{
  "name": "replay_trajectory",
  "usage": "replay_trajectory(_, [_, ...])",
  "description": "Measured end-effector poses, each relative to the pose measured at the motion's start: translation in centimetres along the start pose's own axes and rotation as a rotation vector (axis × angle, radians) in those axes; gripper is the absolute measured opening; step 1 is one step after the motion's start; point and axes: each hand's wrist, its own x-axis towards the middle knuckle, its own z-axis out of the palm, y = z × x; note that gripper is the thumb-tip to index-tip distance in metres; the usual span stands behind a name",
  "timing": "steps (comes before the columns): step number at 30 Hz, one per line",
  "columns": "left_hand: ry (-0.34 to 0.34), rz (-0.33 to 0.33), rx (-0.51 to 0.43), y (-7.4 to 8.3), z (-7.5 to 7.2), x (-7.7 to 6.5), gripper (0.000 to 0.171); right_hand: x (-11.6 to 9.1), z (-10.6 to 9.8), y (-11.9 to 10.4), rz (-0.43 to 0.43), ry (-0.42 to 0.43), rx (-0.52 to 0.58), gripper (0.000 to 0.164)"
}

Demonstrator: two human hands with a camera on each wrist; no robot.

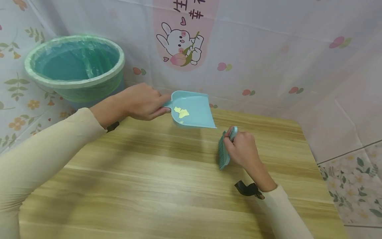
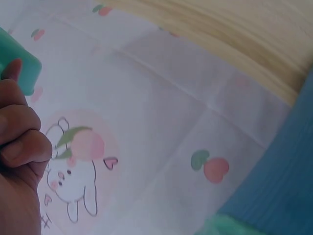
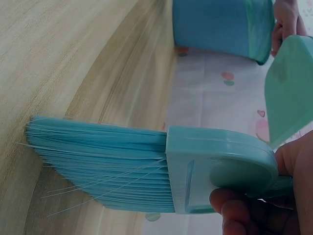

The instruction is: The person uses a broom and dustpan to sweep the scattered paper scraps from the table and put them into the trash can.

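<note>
My left hand (image 1: 145,102) grips the short handle of a light blue dustpan (image 1: 197,108), holding it above the table. Several pale yellow scraps (image 1: 183,113) lie in the pan near its handle end. In the left wrist view, only a corner of the dustpan (image 2: 24,68) shows beside the curled fingers. My right hand (image 1: 243,147) holds a small teal hand brush (image 1: 223,151) by its handle, to the right of and nearer than the pan. Seen from the right wrist, the brush's blue bristles (image 3: 102,164) point to the wooden tabletop; whether they touch it I cannot tell.
A blue bin (image 1: 74,81) lined with a green bag stands past the table's left back corner, close to my left forearm. The wooden table (image 1: 167,192) ends at a white printed curtain (image 1: 253,59) behind. A pale wall panel (image 1: 352,116) borders the right side.
</note>
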Motion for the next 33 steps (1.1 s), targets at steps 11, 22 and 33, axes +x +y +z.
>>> replay_trajectory(11, [0.048,-0.046,0.077,-1.3,-2.9,-1.4,0.026,0.1,-0.1,0.0,-0.005,-0.006,-0.001,0.019])
replay_trajectory(22, [0.09,-0.1,0.086,-2.7,-5.2,-3.3,0.026,0.2,-0.2,0.0,-0.015,-0.011,0.004,0.024])
replay_trajectory(33, [0.131,-0.152,0.144,-4.9,-6.9,-5.6,0.028,0.0,-0.3,-0.1,0.005,-0.013,0.011,0.022])
